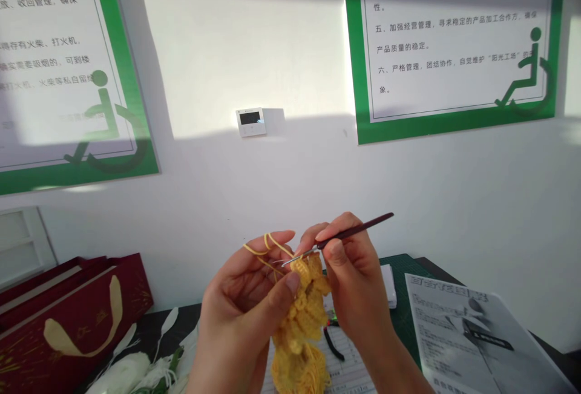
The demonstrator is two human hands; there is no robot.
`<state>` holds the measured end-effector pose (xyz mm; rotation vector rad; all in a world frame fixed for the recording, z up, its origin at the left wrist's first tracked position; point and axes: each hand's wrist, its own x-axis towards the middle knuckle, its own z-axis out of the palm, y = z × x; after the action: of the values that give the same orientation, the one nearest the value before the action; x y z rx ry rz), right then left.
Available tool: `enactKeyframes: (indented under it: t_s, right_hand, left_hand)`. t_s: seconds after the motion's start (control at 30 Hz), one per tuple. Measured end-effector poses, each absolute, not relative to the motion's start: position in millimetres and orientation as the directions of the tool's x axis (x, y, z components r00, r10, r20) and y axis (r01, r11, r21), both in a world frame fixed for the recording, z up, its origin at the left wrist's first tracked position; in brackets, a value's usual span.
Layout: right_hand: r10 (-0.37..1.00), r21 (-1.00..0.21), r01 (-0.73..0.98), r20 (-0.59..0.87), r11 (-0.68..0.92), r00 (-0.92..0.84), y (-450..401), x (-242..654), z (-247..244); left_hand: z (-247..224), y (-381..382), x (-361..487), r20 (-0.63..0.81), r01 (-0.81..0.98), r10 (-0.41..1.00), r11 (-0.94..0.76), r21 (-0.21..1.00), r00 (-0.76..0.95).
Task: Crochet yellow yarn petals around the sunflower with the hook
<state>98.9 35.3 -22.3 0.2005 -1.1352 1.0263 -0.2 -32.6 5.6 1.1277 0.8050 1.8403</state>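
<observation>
White wall (204, 200) with green-trimmed posters (454, 37) up top, green cutting mat (403, 303) down low. Left hand (242, 315) has yellow yarn (267, 242) looped over its raised fingers, thumb pinching the crochet piece (302, 327) hanging between both hands. Right hand (356, 279) pinches a dark crochet hook (351, 232) firmly, tip right at the piece.

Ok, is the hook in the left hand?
No, the hook is held in the right hand, while the left hand has yellow yarn looped over it.

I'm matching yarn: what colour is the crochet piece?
The crochet piece is golden yellow, clearest in the head view.
</observation>
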Motion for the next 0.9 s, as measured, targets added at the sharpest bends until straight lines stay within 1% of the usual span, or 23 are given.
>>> enactKeyframes:
  t_s: [0.1, 0.27, 0.37, 0.47, 0.7, 0.8, 0.9]
  right_hand:
    - [0.566, -0.356, -0.750, 0.824, 0.557, 0.030, 38, 101, -23]
    - [0.463, -0.323, -0.664, 0.886, 0.674, 0.039, 43, 111, -21]
    - [0.375, -0.271, -0.599, 0.926, 0.753, 0.052, 44, 116, -19]
    - [0.292, -0.197, -0.521, 0.951, 0.830, 0.106, 42, 119, -18]
    - [0.179, -0.118, -0.336, 0.972, 0.934, 0.155, 36, 123, -24]
    - [0.188, -0.124, -0.333, 0.968, 0.935, 0.168, 36, 121, -25]
    - [0.243, -0.157, -0.399, 0.954, 0.903, 0.175, 35, 118, -24]
  left_hand:
    - [6, -34, -3, 0.376, -0.332, 0.888, -0.449, 0.829, -0.263]
    - [8, -36, -3, 0.346, -0.311, 0.897, -0.424, 0.851, -0.276]
    - [9, -37, -1, 0.364, -0.297, 0.885, -0.446, 0.844, -0.291]
    - [9, -38, 2, 0.402, -0.253, 0.860, -0.484, 0.838, -0.314]
    - [4, -39, 1, 0.407, -0.215, 0.851, -0.489, 0.845, -0.333]
    - [3, -38, -1, 0.413, -0.199, 0.853, -0.486, 0.851, -0.318]
    - [4, -37, -3, 0.400, -0.207, 0.863, -0.472, 0.857, -0.310]
